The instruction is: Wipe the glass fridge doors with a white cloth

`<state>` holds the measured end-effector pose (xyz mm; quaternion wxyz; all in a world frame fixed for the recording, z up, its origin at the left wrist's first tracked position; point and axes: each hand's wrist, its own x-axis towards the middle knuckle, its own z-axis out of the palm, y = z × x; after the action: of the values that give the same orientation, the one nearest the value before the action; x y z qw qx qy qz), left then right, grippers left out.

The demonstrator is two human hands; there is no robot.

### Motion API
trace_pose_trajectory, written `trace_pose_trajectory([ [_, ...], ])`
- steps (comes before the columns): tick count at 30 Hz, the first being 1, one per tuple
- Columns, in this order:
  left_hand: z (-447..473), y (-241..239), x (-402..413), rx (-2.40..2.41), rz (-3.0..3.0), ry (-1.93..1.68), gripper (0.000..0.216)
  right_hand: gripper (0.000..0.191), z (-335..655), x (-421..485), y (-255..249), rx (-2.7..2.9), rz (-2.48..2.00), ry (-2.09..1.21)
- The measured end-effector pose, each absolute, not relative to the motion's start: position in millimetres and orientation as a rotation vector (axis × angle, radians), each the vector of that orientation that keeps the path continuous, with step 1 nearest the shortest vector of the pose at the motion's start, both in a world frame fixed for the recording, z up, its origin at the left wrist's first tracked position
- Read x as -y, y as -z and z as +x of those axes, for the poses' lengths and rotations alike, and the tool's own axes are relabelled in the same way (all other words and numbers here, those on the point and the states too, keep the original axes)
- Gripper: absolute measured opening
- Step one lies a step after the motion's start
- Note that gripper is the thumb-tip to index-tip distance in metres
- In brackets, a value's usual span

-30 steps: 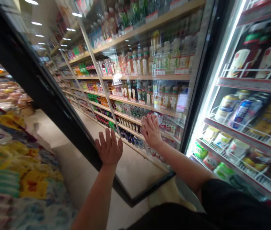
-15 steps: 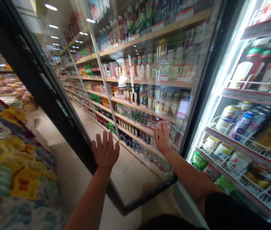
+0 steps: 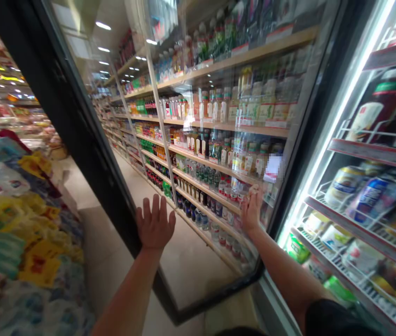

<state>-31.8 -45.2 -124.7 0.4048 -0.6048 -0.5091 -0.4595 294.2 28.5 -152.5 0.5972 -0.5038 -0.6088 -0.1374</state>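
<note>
the left hand [image 3: 156, 228] is set flat at the glass door [image 3: 82, 140] beside its black side frame, with fingers extended, slightly spread and holding nothing visible. the right hand [image 3: 252, 212] has its fingers together, upward and around a crumpled pale wad [image 3: 255, 191], which is held against the lower right part of the pane; how tightly they grip cannot be told. to the right, a cooler shelf [image 3: 362, 233] carries cans, and stocked shelving shows in the glass.
</note>
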Motion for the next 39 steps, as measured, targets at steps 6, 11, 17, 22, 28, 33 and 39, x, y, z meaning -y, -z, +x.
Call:
trace_pose_trajectory([
  [6,-27.9,116.3,49.3,1.188,-1.465,1.068,0.074,0.06,318.9,-48.2,121.5,1.286,-1.181,0.273],
  [11,-23.7,110.2,53.1,1.141,-1.425,1.022,0.075,0.063,337.5,-58.0,110.5,1.215,-1.191,0.264],
  [17,-22.5,108.1,56.5,1.11,-1.407,1.008,0.074,0.076,355.3,-63.6,119.9,1.101,-1.292,0.2],
  [22,-20.7,107.1,57.5,1.112,-1.394,0.99,0.073,0.062,339.5,-62.5,80.0,1.159,-1.226,0.283],
  [28,-20.0,107.7,59.5,1.129,-1.378,0.966,0.072,0.047,271.3,-20.8,98.6,1.508,-1.016,0.478],
  [33,-19.1,107.1,60.4,1.134,-1.372,0.957,0.072,0.051,242.8,-12.9,61.9,1.576,-0.915,0.58],
  [39,-18.8,106.4,62.7,1.134,-1.396,0.971,0.072,0.059,192.0,8.0,73.7,1.821,-0.767,0.743],
])
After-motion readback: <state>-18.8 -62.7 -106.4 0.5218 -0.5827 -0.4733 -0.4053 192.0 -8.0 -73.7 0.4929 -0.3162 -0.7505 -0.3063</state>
